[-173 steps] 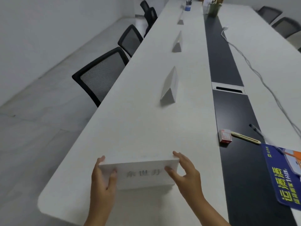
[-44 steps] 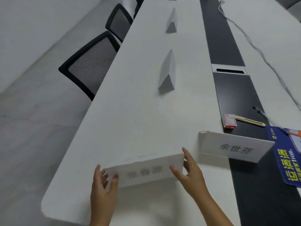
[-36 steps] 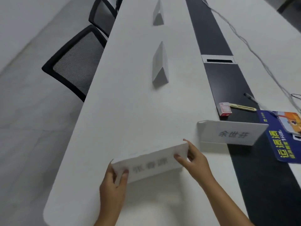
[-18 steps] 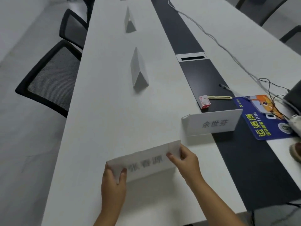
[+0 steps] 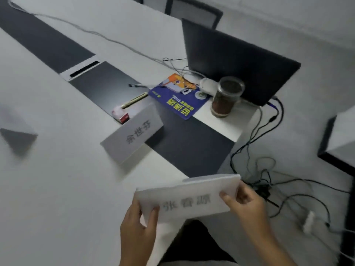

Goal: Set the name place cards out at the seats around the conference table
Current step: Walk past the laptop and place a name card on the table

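I hold a white folded name card with grey printed characters off the near end of the conference table. My left hand pinches its left end and my right hand pinches its right end. A second name card with printed characters stands on the table near the dark centre strip. The blurred end of a third card shows at the left edge.
A blue leaflet, a small red-and-white box, a pen, a jar of dark contents and an open laptop stand at the table's end. Tangled cables lie on the floor beyond it.
The view has swung right toward the table's end. Both hands have carried the card from above the tabletop to past the table's near corner.
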Tool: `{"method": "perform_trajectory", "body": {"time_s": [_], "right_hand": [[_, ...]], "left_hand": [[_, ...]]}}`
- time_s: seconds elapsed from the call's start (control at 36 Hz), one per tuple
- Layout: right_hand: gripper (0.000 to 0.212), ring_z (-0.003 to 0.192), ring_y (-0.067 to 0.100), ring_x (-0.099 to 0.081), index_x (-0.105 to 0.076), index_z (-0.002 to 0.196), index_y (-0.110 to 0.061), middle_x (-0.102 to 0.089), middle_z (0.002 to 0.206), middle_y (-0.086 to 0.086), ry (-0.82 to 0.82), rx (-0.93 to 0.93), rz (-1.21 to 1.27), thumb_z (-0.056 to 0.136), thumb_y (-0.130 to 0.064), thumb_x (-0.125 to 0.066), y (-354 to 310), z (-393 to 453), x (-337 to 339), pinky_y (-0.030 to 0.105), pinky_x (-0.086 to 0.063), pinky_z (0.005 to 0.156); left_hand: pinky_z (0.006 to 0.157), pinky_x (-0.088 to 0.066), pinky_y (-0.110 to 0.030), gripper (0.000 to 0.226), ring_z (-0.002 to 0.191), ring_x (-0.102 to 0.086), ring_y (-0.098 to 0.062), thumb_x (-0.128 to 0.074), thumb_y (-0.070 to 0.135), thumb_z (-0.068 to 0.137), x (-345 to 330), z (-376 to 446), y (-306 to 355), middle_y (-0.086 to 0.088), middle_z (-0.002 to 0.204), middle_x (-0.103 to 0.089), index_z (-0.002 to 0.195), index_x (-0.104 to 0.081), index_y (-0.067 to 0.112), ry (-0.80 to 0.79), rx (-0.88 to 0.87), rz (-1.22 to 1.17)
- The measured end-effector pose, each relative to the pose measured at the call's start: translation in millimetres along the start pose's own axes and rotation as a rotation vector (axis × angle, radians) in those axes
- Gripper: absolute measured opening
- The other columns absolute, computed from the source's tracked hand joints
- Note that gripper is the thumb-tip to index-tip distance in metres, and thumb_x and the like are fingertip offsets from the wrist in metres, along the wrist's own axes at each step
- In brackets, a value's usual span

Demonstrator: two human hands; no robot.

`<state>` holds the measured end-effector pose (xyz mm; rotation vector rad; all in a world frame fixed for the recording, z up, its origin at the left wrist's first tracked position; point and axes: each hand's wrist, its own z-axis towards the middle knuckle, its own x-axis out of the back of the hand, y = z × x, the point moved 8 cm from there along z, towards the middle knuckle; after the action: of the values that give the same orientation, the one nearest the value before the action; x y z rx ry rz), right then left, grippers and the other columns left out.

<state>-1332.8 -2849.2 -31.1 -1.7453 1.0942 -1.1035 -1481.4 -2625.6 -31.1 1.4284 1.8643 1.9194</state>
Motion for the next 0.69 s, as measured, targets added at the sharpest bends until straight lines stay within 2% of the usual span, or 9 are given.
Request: {"method": "perform_trajectory", "body": {"time_s": [0.08,0.17,0.22,0.25,0.31,0.36,0.47,0.58,0.69], "right_hand": [[0.042,0.086,0.013,-0.061,-0.06,0.11,-0.01,-0.066,0.096,0.001,0.23,-0.067,0.093,0.071,0.0,-0.07,19.2,-12.0,66.2,0.019,-0.054,0.076],[0.048,0.093,0.02,-0.057,-0.058,0.116,0.001,-0.063,0.101,0.009,0.46,-0.17,0.142,0.07,0.006,-0.069,49.6,-31.7,141.6,0.028,-0.048,0.083],[0.047,0.093,0.022,-0.059,-0.058,0.114,0.005,-0.066,0.092,0.012,0.569,-0.237,0.178,0.069,0.008,-0.069,71.9,-46.1,184.6,0.031,-0.047,0.089],[0.047,0.09,0.019,-0.062,-0.059,0.113,0.004,-0.069,0.082,0.008,0.622,-0.263,0.193,0.068,0.009,-0.07,82.7,-53.3,204.4,0.03,-0.047,0.091],[0.047,0.07,-0.005,-0.063,-0.062,0.111,0.001,-0.069,0.06,-0.016,0.708,-0.29,0.218,0.065,0.009,-0.072,104.0,-65.3,243.1,0.009,-0.048,0.075],[0.048,0.056,-0.016,-0.058,-0.063,0.109,-0.001,-0.065,0.052,-0.025,0.782,-0.314,0.274,0.064,0.008,-0.073,124.4,-73.8,280.5,-0.001,-0.043,0.06],[0.047,0.062,-0.008,-0.06,-0.064,0.109,-0.001,-0.074,0.074,-0.006,0.866,-0.308,0.316,0.064,0.006,-0.075,143.3,-78.0,347.0,0.0,-0.044,0.061],[0.044,0.068,-0.001,-0.057,-0.064,0.108,-0.004,-0.061,0.047,-0.03,0.889,-0.306,0.325,0.066,0.007,-0.072,142.4,-63.1,396.7,-0.004,-0.041,0.054],[0.043,0.068,-0.004,-0.06,-0.065,0.107,-0.004,-0.063,0.051,-0.029,0.836,-0.336,0.337,0.067,0.005,-0.073,152.6,-21.5,425.4,-0.001,-0.043,0.061]], "left_hand": [[0.076,-0.045,-0.018,0.067,0.1,-0.058,-0.016,-0.068,0.021,0.076,-55.2,2.5,36.4,0.007,0.111,-0.057,0.133,-0.034,0.028,-0.167,-0.12,-0.05],[0.067,-0.04,0.005,0.073,0.09,-0.063,-0.006,-0.064,0.044,0.065,-121.6,-9.6,78.7,0.018,0.1,-0.058,0.128,-0.028,0.034,-0.349,-0.279,-0.04],[0.066,-0.035,0.009,0.073,0.085,-0.063,0.002,-0.066,0.046,0.062,-166.3,-20.6,100.7,0.035,0.096,-0.054,0.126,-0.033,0.032,-0.472,-0.337,-0.033],[0.065,-0.034,0.01,0.071,0.083,-0.061,0.011,-0.07,0.041,0.063,-188.9,-27.7,111.0,0.045,0.089,-0.052,0.125,-0.035,0.033,-0.53,-0.36,-0.035],[0.064,-0.033,0.01,0.074,0.075,-0.053,0.022,-0.076,0.029,0.064,-233.4,-43.5,131.1,0.052,0.08,-0.049,0.128,-0.038,0.03,-0.63,-0.377,-0.048],[0.064,-0.033,0.01,0.069,0.074,-0.048,0.021,-0.076,0.018,0.069,-277.7,-60.6,144.2,0.041,0.089,-0.049,0.129,-0.043,0.024,-0.71,-0.388,-0.022],[0.065,-0.036,0.008,0.067,0.068,-0.047,0.031,-0.076,0.016,0.068,-352.7,-88.1,162.2,0.03,0.089,-0.056,0.127,-0.047,0.026,-0.787,-0.373,-0.001],[0.066,-0.041,0.001,0.067,0.086,-0.061,0.001,-0.075,0.013,0.068,-401.0,-104.4,188.1,0.002,0.099,-0.069,0.128,-0.047,0.024,-0.82,-0.356,0.036],[0.063,-0.035,0.009,0.069,0.095,-0.061,-0.015,-0.077,0.012,0.066,-434.8,-92.0,208.8,-0.009,0.105,-0.069,0.127,-0.049,0.02,-0.767,-0.359,0.1]]}}
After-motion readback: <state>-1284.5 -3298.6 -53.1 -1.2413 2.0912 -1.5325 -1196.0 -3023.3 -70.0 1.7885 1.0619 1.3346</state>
